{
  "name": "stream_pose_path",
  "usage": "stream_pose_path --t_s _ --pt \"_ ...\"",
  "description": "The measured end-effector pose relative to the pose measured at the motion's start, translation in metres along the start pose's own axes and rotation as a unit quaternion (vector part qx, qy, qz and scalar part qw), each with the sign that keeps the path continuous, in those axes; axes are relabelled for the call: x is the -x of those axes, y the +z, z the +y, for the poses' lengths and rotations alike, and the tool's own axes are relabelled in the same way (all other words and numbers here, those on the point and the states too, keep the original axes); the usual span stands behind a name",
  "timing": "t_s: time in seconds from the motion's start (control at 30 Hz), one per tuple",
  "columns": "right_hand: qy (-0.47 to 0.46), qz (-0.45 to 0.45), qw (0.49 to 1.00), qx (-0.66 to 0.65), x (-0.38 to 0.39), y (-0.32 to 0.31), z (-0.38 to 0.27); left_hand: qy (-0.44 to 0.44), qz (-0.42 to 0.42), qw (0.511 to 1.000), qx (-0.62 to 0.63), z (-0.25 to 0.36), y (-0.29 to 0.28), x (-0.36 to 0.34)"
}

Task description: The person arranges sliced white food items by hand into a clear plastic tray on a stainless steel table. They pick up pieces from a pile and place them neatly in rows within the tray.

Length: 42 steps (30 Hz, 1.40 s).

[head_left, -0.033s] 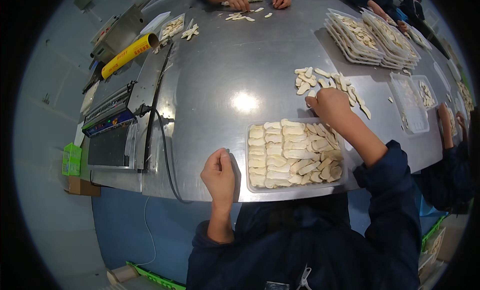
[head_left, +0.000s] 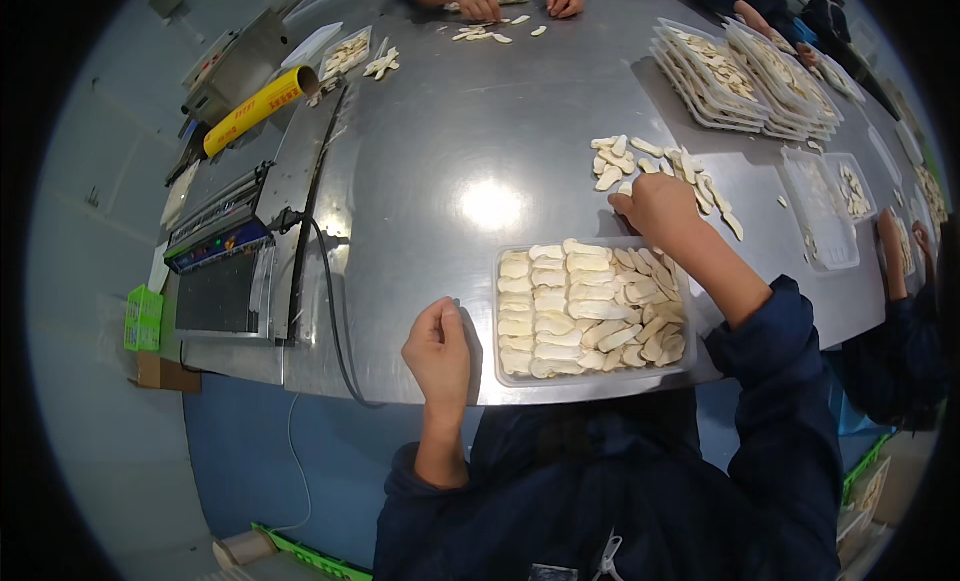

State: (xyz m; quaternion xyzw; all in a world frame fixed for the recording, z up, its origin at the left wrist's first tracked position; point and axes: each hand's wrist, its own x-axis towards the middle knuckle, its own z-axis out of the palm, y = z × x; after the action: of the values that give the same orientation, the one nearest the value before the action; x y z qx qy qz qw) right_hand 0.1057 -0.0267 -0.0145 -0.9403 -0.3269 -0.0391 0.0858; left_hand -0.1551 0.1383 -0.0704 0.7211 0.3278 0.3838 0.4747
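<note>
A clear plastic tray (head_left: 592, 379) lies at the table's front edge, filled with sliced mushrooms (head_left: 590, 291). Pale slices lie in neat columns at its left; browner ones overlap at its right. Just beyond the tray, my right hand (head_left: 660, 209) is closed at the near side of a loose pile of mushroom slices (head_left: 612, 163). Its fingertips are mostly hidden, with one slice beside them; whether they grip it I cannot make out. Left of the tray, my left hand (head_left: 438, 353) rests on the table, curled into a loose fist whose inside is hidden.
Stacked trays of slices (head_left: 710, 76) stand at the far right, near an empty clear tray (head_left: 822, 206). To the left are a sealing machine (head_left: 220, 246) with a black cable (head_left: 328, 291) and a yellow roll (head_left: 255, 111). Co-workers' hands (head_left: 478, 3) show across the table and at right.
</note>
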Motion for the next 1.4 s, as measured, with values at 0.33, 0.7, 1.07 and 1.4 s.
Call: stream_pose_path --t_s 0.33,0.7,1.07,1.4 --pt "-0.127 0.016 0.982 -0.139 0.033 -0.027 0.007 -0.01 -0.006 1.0 0.004 -0.003 0.0 0.002" --pt "0.02 -0.218 0.972 -0.083 -0.017 -0.004 -0.007 -0.001 -0.009 1.0 -0.007 0.001 -0.001 -0.001" --pt "-0.209 -0.143 0.874 -0.414 0.08 -0.055 -0.021 -0.13 -0.221 0.957 0.136 0.076 -0.003 0.035" --pt "-0.382 0.049 0.877 -0.288 0.13 -0.043 -0.028 -0.256 -0.408 0.863 0.154 0.088 0.014 0.043"
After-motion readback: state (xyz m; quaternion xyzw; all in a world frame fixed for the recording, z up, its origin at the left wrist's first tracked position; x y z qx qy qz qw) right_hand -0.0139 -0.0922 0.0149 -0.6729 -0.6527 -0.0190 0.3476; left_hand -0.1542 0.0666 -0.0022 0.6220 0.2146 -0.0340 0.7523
